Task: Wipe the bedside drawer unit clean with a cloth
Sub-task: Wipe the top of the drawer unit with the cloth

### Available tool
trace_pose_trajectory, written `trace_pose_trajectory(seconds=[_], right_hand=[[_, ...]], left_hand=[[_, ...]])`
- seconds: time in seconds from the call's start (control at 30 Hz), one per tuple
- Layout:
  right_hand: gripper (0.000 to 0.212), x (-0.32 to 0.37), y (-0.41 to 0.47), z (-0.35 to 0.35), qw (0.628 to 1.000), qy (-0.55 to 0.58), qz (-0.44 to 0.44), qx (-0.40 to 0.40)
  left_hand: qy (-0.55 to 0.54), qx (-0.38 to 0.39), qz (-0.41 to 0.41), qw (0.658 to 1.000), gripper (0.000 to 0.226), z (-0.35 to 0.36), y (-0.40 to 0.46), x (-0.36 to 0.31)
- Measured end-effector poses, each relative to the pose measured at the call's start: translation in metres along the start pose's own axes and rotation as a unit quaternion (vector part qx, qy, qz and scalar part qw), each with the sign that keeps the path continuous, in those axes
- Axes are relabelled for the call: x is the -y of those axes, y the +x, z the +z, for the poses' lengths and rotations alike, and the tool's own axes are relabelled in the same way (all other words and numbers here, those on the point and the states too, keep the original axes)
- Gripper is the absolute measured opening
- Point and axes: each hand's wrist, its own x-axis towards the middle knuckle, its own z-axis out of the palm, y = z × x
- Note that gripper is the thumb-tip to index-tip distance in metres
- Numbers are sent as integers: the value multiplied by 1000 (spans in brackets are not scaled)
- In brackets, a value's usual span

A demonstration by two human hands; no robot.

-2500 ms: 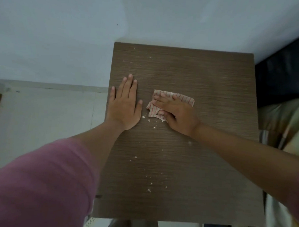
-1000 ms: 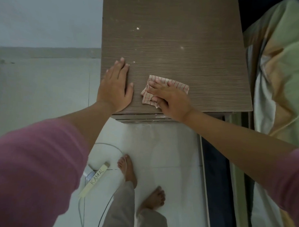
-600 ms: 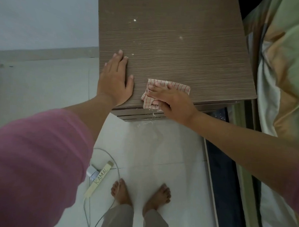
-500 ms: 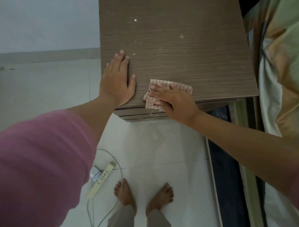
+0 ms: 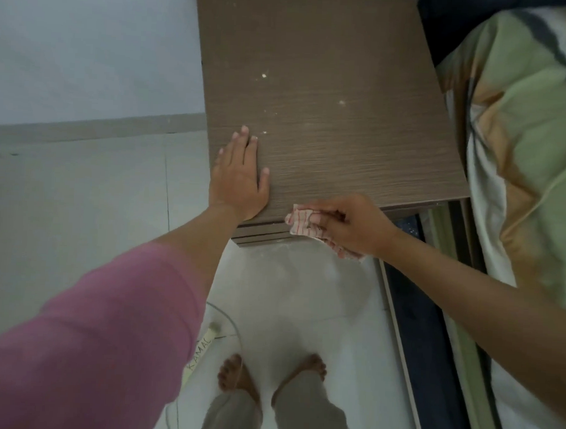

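Cloth (image 5: 302, 219): small checked rag, bunched at the front edge of the unit (image 5: 328, 112), partly hanging past the edge and over the drawer fronts. Judged light, soft and limp; folds under pressure, best gathered in the fingers or pressed flat under the palm.

Right hand (image 5: 349, 225): curled closed around the cloth, fingers gripping it at the front edge, knuckles up.

Left hand (image 5: 241, 177): spread flat, palm down on the unit's top near the front left corner, holding nothing; apparently bracing.

Unit: brown wood-grain top, stiff and smooth; likely wipes easily. Standing on the floor (image 5: 81, 205) between wall and bed (image 5: 521, 143).

Crumbs (image 5: 264, 75): pale specks lying on the far half of the top; near half looks mostly clear. Task judged part-done.

Cable (image 5: 228, 319): on the floor near the bare feet.
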Motion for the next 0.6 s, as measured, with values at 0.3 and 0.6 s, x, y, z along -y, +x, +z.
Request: trace_pose_trajectory(seconds=[0.3, 0.6], right_hand=[[28, 14, 78, -48, 992, 91, 13, -87], [32, 2, 198, -104, 993, 109, -24, -48]], left_hand=[[-33, 30, -40, 998, 63, -19, 17, 1], [0, 34, -96, 995, 64, -34, 142, 30]])
